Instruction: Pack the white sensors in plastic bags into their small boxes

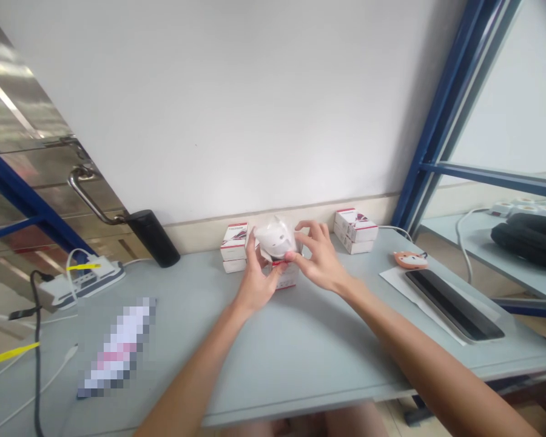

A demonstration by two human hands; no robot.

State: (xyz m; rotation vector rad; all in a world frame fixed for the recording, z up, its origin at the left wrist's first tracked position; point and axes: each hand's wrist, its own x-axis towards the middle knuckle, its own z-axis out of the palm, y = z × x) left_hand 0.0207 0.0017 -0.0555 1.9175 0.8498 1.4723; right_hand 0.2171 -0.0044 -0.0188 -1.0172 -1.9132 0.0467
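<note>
Left fingers [250,249] and right fingers [296,260] hold our white object [272,240].
Its loose plastic [286,223] could slip near the counter's [300,358] back edge.

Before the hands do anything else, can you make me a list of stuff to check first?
1. Right hand on the white thing: ok, its thumb is on the front.
2. Left hand holding it tight: cannot tell; the hand is close around it, but its grip is unclear.
3. Plastic around the white thing: ok, the see-through wrap is there.
4. White thing all below the top of the box: not ok, it sticks up above.
5. Black cylinder out of the hands' way: ok, it's over on the left.
</note>
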